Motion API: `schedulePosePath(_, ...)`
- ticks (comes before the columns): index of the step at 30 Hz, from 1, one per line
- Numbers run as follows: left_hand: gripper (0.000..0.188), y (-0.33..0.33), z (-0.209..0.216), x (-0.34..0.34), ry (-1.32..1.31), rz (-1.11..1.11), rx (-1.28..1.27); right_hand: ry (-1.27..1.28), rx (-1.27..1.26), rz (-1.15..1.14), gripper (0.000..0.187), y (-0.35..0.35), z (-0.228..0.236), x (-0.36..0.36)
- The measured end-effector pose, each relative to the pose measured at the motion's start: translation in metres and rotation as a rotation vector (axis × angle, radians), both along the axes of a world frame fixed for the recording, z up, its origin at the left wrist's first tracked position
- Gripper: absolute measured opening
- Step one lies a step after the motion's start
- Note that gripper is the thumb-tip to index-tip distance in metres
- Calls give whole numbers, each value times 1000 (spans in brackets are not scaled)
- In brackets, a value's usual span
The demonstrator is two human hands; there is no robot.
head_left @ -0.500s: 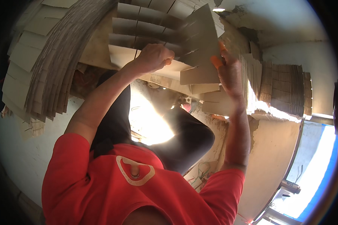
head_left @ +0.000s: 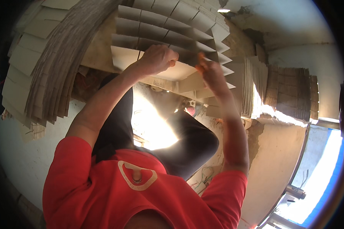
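A slotted grey cardboard divider grid point(head_left: 156, 27) stands in front of me, its strips crossing to form cells. My left hand point(head_left: 158, 60) is closed at the near side of the grid, thumb and fingers pinched over the edge of a cardboard strip. Over the grid's right part is my right hand point(head_left: 213, 75), slightly blurred, with its fingertips apart and nothing visible between them. Beside that hand, a row of pointed cardboard ends point(head_left: 226, 61) sticks out along the grid's right side.
A tall fanned stack of cardboard sheets point(head_left: 57, 65) rises on the left. More upright cardboard pieces point(head_left: 250, 87) and bundled divider sets point(head_left: 288, 91) stand to the right. My bent legs point(head_left: 187, 141) are below the work surface, with bright sunlight between them.
The cardboard piece my right hand held upright has gone down into the grid's right side. My right hand has let go and moved left and slightly down; the left hand stays put.
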State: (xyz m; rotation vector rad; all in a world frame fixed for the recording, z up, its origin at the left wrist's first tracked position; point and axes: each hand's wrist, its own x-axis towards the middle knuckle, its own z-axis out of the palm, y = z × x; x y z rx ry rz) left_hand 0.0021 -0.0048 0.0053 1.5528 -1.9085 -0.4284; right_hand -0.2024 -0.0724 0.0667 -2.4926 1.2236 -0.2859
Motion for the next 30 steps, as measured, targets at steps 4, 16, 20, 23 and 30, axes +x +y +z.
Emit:
schedulePosePath(4, 12, -3, -4, -1, 14, -7, -42, 104, -115, 35, 20, 5, -2, 0)
schedulePosePath(16, 14, 1, -6, -4, 64, 5, -74, 454, -735, -690, 67, 38, -36, -163)
schedulePosePath(20, 14, 1, -3, -4, 53, 37, 10, 501, -406, -708, 77, 41, -50, -185)
schedulePosePath(23, 15, 4, 2, -5, 50, 41, 18, 341, -423, -639, 63, 39, -49, -193)
schedulePosePath(30, 16, 5, 6, -7, 24, 52, 9, 282, -424, -800, 32, 26, -24, -193)
